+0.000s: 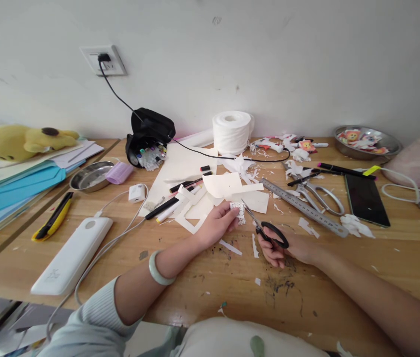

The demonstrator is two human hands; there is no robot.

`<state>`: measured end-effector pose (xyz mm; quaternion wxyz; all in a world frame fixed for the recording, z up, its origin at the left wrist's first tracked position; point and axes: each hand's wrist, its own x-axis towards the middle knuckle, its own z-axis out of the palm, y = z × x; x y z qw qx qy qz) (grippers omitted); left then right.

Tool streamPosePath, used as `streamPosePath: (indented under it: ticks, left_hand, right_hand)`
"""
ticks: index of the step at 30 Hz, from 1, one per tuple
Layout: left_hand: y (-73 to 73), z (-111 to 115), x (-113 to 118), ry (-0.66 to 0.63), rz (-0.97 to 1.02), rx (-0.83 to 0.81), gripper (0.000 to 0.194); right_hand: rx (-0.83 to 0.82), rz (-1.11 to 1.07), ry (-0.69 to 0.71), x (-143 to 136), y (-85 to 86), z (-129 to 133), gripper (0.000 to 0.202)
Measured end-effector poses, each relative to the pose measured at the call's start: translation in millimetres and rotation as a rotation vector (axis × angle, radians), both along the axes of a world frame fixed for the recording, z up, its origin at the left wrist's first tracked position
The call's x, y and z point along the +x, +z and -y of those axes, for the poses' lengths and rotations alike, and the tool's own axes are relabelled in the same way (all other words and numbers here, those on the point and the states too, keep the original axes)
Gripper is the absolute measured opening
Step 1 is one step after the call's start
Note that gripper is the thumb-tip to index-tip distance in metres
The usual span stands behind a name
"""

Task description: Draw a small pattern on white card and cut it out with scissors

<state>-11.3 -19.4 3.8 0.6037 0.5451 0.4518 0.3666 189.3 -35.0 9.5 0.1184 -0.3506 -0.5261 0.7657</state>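
Observation:
My left hand (217,224) pinches a small white paper piece (238,212) with black line drawing on it, above the middle of the table. My right hand (282,249) grips black-handled scissors (272,235), with fingers in the handle loops. The blades point up and left, their tips at the right edge of the paper piece; whether they touch it I cannot tell. Behind my left hand lie white paper sheets (222,184) and a cut-out paper frame (191,223). Thin paper strips (231,247) are scattered on the wood below both hands.
A steel ruler (304,207), large silver scissors (320,197) and a phone (367,199) lie to the right. A tissue roll (232,133) and hot glue gun (269,145) stand behind. Leftward are a power bank (74,255), its cable, and a yellow utility knife (52,216).

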Motion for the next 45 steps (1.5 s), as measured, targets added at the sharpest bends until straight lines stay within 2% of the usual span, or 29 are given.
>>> streamPosePath:
  ticks: [10,16,24,30,45]
  left_hand:
    - [2.1,1.5,0.6,-0.012,-0.024,-0.033,0.038]
    - [1.8,1.7,0.0,-0.050,-0.098,0.007,0.042]
    - [8.1,3.2,1.4,-0.065,-0.064,-0.034,0.041]
    - [4.5,1.3,1.0,-0.019,0.041,-0.104,0.042]
    - [6.2,2.0,1.5,-0.033,0.038,-0.092,0.044]
  right_hand:
    - [0.000,-0.006,0.003,0.8,-1.3,0.0,0.056]
    - [-0.013,-0.004,0.003,1.1,-3.3,-0.8,0.057]
    - [-0.038,-0.012,0.019,1.6,-5.1,-1.9,0.058]
    - [-0.010,0.029,0.000,0.6,1.0,0.0,0.057]
    - [-0.012,0.033,0.019,1.2,-0.5,-0.7,0.057]
